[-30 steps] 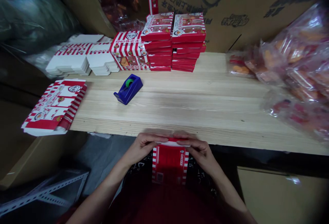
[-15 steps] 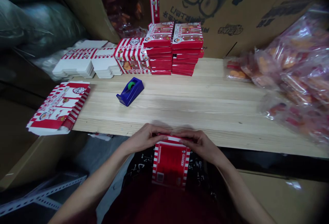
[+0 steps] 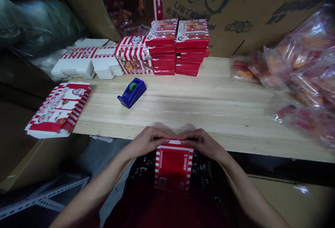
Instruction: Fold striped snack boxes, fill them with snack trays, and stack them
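At the table's (image 3: 199, 105) edge, both hands (image 3: 148, 140) grip a red box (image 3: 174, 167)

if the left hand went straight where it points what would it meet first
Probably the right hand, facing it along the top edge of the red box both hold; depth is hard to judge.

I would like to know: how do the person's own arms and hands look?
The left forearm and right forearm are bare, with no sleeve showing on them. The left grip and right grip are human hands without gloves; no watch, bracelet or ring shows. Between the arms appear a dark red garment and black cloth with white markings.
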Demonstrator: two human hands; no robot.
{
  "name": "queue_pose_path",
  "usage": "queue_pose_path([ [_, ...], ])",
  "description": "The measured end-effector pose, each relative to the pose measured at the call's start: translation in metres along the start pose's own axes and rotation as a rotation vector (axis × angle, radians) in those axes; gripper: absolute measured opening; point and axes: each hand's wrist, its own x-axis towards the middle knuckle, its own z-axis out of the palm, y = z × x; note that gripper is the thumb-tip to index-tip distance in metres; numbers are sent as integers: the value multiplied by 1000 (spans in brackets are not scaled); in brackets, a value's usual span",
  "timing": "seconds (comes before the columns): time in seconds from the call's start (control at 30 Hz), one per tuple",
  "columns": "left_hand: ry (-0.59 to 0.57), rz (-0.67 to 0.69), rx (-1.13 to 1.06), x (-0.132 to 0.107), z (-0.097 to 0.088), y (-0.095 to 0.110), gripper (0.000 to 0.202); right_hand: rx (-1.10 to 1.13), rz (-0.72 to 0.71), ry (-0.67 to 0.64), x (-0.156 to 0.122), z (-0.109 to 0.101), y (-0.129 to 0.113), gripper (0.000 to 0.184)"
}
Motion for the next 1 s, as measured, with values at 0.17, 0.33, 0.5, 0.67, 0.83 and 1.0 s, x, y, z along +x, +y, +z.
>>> queue_pose_path([
  [0.17,24,55,32,-8,-1,0,24,-92,-112,92,-11,17,3,24],
  [0.33,18,87,95,-20,1,11,36,-296,-227,91,-36,25,4,41],
  [0.5,-21,165,157,-32,9,13,50,-450,-256,25,-52,21,0,53],
  [0.67,13,164,144,-33,15,-8,46,-425,-273,4,-54,20,1,52],
  [0.83,82,98,8,-30,23,-9,30,-235,-253,92,-42,25,8,35],
  [1.0,143,-3,-141,-31,16,-3,29,-205,-237,244,-34,38,19,25],
])
